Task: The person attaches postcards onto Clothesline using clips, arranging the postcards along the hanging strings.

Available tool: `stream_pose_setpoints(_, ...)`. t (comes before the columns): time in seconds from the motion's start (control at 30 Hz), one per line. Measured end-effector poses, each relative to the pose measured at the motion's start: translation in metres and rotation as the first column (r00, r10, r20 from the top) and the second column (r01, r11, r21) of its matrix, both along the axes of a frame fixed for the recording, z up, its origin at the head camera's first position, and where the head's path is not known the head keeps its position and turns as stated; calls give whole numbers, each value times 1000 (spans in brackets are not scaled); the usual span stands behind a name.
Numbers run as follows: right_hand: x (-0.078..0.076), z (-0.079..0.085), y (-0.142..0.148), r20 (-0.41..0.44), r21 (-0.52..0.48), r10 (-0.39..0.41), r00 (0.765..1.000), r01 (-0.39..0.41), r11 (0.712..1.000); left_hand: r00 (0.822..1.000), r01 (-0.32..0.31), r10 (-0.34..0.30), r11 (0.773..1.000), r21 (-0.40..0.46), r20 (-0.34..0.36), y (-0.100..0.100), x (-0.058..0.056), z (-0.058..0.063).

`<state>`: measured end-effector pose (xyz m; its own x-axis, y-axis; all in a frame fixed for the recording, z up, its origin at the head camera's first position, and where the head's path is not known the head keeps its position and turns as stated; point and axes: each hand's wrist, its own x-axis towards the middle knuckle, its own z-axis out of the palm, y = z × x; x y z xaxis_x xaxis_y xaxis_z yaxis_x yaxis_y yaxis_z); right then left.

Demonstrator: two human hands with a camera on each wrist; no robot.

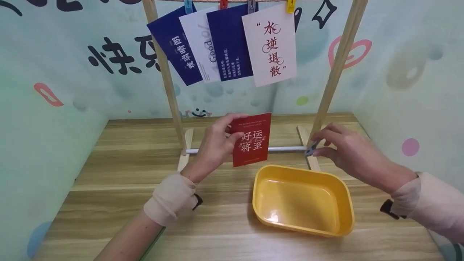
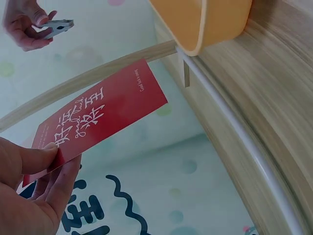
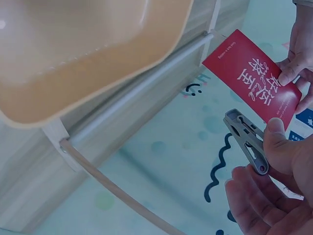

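Observation:
My left hand (image 1: 218, 139) pinches a red card (image 1: 252, 145) with white characters by its left edge, thumb in front and fingers behind. The card stands upright, its printed face toward the head camera. To the right, my right hand (image 1: 344, 148) holds a grey clothespin (image 3: 247, 139) between thumb and fingers, beside the foot of the rack's right post. Above both hands, several cards, including a white card with red characters (image 1: 270, 43), hang from a cord by coloured clothespins such as a yellow clothespin (image 1: 290, 6).
A yellow plastic basin (image 1: 302, 229) stands on the wooden table (image 1: 119, 203), in front of the rack and between my forearms. Wooden posts (image 1: 339, 69) hold up the cord, and a white rod (image 1: 286, 149) joins their feet. Printed walls (image 1: 406, 90) close in the sides and back.

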<state>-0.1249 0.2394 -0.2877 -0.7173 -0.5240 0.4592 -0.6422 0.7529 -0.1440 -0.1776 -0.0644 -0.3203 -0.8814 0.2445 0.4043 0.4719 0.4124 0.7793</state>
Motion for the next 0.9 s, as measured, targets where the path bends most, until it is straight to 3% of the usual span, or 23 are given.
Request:
stream_pose_setpoints(0.17,-6,10,-3,-68,-29,25,997,-27,999,999,9,-9,1000,26,-33,4,-6,12)
stream_pose_setpoints(0.6,-16,45,-7,-22,-22,-12,1000,12,1000,997,28,-27,999,20,-72,23,-15,49)
stream_pose_setpoints(0.9,-25,75,-12,-5,6,-100,995,100,995,994,49,-48,999,4,-100,37,-22,70)
